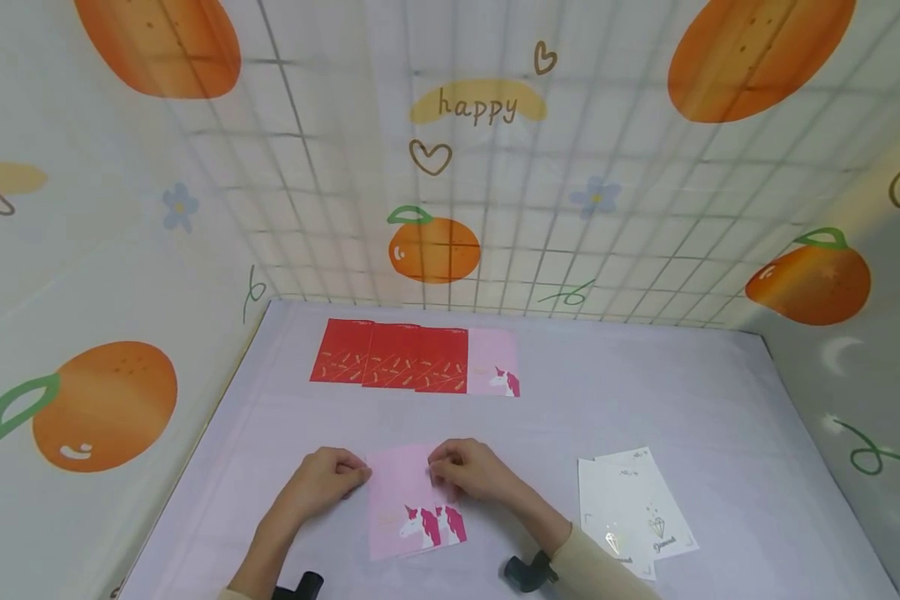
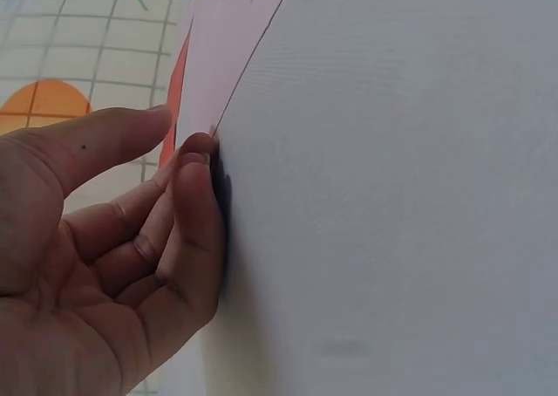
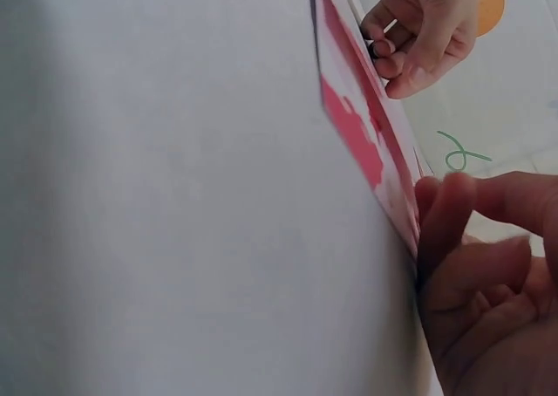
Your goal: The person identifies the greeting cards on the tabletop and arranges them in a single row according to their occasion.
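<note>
Two pink cards with unicorn prints overlap on the table, the upper pink card point(image 1: 396, 492) covering most of the lower pink card point(image 1: 452, 523). My left hand point(image 1: 327, 482) touches the upper card's left edge with its fingertips. In the left wrist view, the left thumb point(image 2: 131, 139) stands apart from the index finger, and the other fingers are bent. At the upper right edge of the cards, my right hand point(image 1: 476, 469) brings thumb and index finger together and pinches a pink card. Its fingertips partly hide that edge in the right wrist view.
Toward the back, several red cards point(image 1: 390, 357) lie in an overlapping row beside another pink unicorn card point(image 1: 492, 358). Two white cards point(image 1: 630, 508) with diamond prints overlap at the right. A patterned cloth over a wire grid point(image 1: 510, 192) stands behind the table.
</note>
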Available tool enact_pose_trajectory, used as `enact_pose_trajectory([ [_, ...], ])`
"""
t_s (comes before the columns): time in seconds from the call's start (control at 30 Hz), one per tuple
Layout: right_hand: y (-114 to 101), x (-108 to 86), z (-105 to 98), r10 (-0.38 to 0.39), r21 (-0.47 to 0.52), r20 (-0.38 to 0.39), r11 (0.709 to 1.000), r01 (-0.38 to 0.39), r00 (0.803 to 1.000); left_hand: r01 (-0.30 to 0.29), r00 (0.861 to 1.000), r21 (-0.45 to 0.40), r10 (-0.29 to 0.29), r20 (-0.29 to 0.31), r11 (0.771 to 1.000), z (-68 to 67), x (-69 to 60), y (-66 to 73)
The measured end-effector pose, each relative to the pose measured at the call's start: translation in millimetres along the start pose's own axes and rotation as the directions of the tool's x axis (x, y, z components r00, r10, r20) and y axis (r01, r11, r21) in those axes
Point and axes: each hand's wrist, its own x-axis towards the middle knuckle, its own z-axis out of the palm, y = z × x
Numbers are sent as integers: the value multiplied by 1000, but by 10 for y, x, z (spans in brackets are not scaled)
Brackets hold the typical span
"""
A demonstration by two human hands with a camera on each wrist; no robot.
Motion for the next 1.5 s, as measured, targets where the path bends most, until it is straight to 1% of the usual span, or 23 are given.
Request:
enact_pose_trajectory([
  [0.13, -3, -16, 11, 9, 6, -8, 1000, -8, 1000, -5, 1000, -17, 5, 3, 1000, 24, 10, -7],
  [0.43, 4, -15, 59, 4, 18, -32, 1000, -3, 999, -2, 1000, -17, 2, 2, 1000, 41, 15, -6],
  [0.67, 1, -5, 95, -11, 85, -16, 996, 13, 1000, -2, 1000, -11, 2, 1, 1000, 45, 15, 3],
  [0.9, 1, -7, 116, -19, 114, -18, 993, 21, 1000, -4, 1000, -10, 4, -4, 1000, 52, 16, -18],
  [1.07, 23, -10, 130, -32, 125, -21, 992, 34, 999, 3, 1000, -9, -3, -15, 1000, 61, 20, -35],
  [1.33, 71, -15, 127, -61, 151, -33, 986, 66, 998, 11, 999, -41, -12, -39, 999, 61, 26, -36],
  [1.5, 94, -36, 100, -61, 153, -55, 986, 68, 997, 27, 997, -47, -30, -71, 999, 63, 35, -9],
])
